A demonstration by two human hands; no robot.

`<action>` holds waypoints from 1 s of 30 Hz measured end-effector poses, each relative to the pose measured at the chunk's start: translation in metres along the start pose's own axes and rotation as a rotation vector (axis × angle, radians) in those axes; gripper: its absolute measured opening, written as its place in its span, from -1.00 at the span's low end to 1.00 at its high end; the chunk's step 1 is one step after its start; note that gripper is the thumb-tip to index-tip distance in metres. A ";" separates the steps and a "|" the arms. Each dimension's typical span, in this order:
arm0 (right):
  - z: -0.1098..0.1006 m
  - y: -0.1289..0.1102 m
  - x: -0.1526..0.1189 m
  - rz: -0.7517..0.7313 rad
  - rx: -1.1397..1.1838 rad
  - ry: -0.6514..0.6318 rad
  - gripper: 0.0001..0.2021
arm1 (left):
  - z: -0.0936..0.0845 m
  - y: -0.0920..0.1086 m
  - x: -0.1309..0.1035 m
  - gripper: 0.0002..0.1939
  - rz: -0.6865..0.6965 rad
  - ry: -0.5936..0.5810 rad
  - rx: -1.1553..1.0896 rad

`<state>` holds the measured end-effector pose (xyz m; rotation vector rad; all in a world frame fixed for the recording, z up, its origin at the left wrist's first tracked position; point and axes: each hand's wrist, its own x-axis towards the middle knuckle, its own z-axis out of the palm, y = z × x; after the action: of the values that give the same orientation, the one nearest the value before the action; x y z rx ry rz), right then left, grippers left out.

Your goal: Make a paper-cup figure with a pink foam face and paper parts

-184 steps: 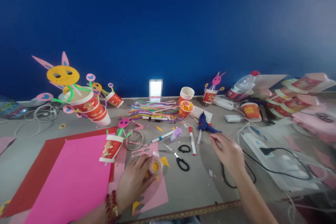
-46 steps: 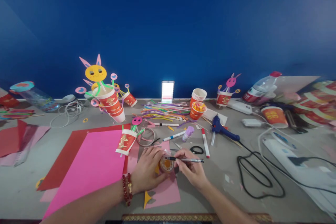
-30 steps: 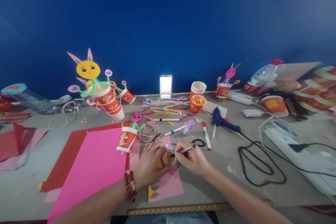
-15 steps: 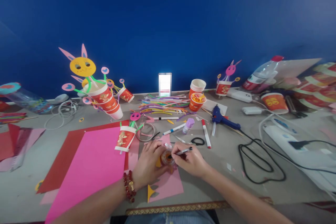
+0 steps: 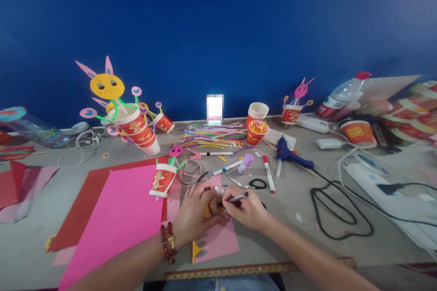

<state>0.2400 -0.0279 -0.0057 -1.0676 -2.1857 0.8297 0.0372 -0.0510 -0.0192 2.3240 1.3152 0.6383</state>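
My left hand (image 5: pixel 194 211) curls around a small roll of clear tape (image 5: pixel 215 205), pressing it against the paper on the desk. In my right hand (image 5: pixel 247 211) a pen (image 5: pixel 239 197) is pinched, its tip down at the middle of the roll. Light pink paper (image 5: pixel 223 243) lies underneath, with yellow paper (image 5: pixel 196 251) showing by its lower left edge. Black-handled scissors (image 5: pixel 257 184) lie just beyond my right hand, which partly hides them.
To the left lie a bright pink sheet (image 5: pixel 126 209) and a rabbit-faced paper cup (image 5: pixel 163 179). Markers (image 5: pixel 268 173), a purple-capped glue stick (image 5: pixel 246 163) and a blue glue gun (image 5: pixel 293 157) sit farther back. A black cord (image 5: pixel 337 236) loops at right.
Both hands stay almost in place, with the pen shifting only slightly at the tape roll. The view has moved a little.
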 end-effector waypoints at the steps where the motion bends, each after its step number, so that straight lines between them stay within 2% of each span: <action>1: 0.000 0.000 0.000 -0.004 -0.006 0.003 -0.90 | 0.000 0.000 0.000 -0.44 -0.003 -0.002 0.002; 16: -0.005 -0.007 0.002 -0.153 -0.150 0.001 -0.83 | -0.001 -0.001 0.001 -0.45 -0.001 -0.012 0.015; 22: -0.006 -0.010 0.002 -0.093 -0.082 0.015 -0.82 | -0.002 0.002 0.001 -0.46 -0.003 -0.007 0.010; 30: -0.004 -0.006 0.003 -0.019 -0.054 -0.028 -0.87 | -0.002 0.002 0.001 -0.44 -0.014 -0.006 0.017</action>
<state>0.2383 -0.0267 0.0017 -1.0663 -2.2501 0.7856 0.0377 -0.0504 -0.0161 2.3264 1.3378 0.6174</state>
